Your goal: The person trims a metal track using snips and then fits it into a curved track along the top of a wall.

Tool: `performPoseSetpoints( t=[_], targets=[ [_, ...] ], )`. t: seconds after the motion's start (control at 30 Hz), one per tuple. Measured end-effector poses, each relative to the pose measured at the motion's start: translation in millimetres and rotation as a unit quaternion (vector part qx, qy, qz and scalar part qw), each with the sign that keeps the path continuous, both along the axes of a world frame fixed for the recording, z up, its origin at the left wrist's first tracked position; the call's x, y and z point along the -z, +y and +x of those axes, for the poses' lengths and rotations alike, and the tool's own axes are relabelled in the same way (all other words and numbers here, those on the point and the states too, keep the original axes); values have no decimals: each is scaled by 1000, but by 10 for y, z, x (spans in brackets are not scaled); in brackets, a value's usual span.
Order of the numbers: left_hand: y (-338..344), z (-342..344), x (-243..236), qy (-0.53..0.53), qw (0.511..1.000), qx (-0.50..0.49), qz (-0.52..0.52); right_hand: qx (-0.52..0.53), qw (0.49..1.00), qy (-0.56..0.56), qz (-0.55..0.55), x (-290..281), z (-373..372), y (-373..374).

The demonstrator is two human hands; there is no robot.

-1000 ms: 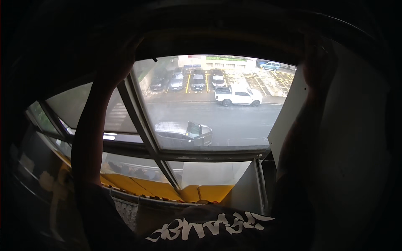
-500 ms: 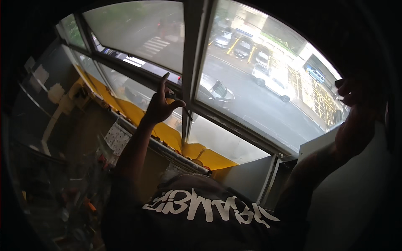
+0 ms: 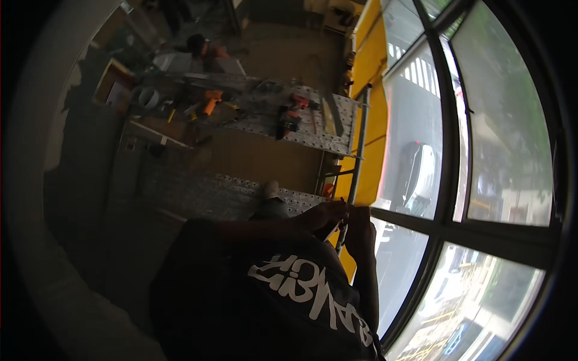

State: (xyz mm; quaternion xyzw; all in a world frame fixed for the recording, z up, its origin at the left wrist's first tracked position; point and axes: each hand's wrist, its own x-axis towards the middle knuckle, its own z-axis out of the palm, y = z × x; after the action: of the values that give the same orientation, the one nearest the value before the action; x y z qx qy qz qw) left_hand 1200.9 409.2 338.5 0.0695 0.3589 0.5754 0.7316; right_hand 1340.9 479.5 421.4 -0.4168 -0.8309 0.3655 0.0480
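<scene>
My left hand [image 3: 328, 216] and my right hand [image 3: 361, 227] are close together in front of my chest, beside a grey metal scaffold rail [image 3: 359, 141]. Both have their fingers drawn in around something small and dark between them. Dim light hides what it is. My left forearm crosses over the dark shirt from the left; the right one rises along the window side. Behind the hands hangs a yellow sheet [image 3: 368, 114].
A perforated metal platform [image 3: 253, 126] carries a red and black cordless drill [image 3: 292, 114], an orange tool [image 3: 212, 101] and a bucket [image 3: 147, 97]. Another person [image 3: 208, 51] is beyond it. Framed windows [image 3: 506, 120] line the right. My foot [image 3: 272, 189] is on a lower perforated plank [image 3: 235, 186].
My view has swung from the windows to the platform. Both hands, raised and wide apart before, have come down together in front of my chest, and the left hand's spread fingers have closed.
</scene>
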Motion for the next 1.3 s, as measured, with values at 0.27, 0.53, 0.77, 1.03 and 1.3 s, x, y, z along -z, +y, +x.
performPoseSetpoints(
  t=[0.27, 0.53, 0.77, 1.03, 1.3],
  targets=[
    [-200, -1171, 228, -105, 977, -186, -11, -111, 994, 10, -13, 143, -1455, -89],
    [-611, -2159, 136, -43, 951, -276, -133, -159, 984, 2, -81, 703, -2377, -332],
    [-451, -2925, 2432, 134, 910, -289, -264, -191, 968, -118, -110, 1028, -2125, -292],
    [303, -4116, 3875, 551, 718, -66, -420, -58, 965, -206, -155, 1704, -1043, -177],
    [1574, -4497, 4510, 626, 680, -10, -381, -1, 924, -308, -225, 2161, -441, -367]
  ],
)
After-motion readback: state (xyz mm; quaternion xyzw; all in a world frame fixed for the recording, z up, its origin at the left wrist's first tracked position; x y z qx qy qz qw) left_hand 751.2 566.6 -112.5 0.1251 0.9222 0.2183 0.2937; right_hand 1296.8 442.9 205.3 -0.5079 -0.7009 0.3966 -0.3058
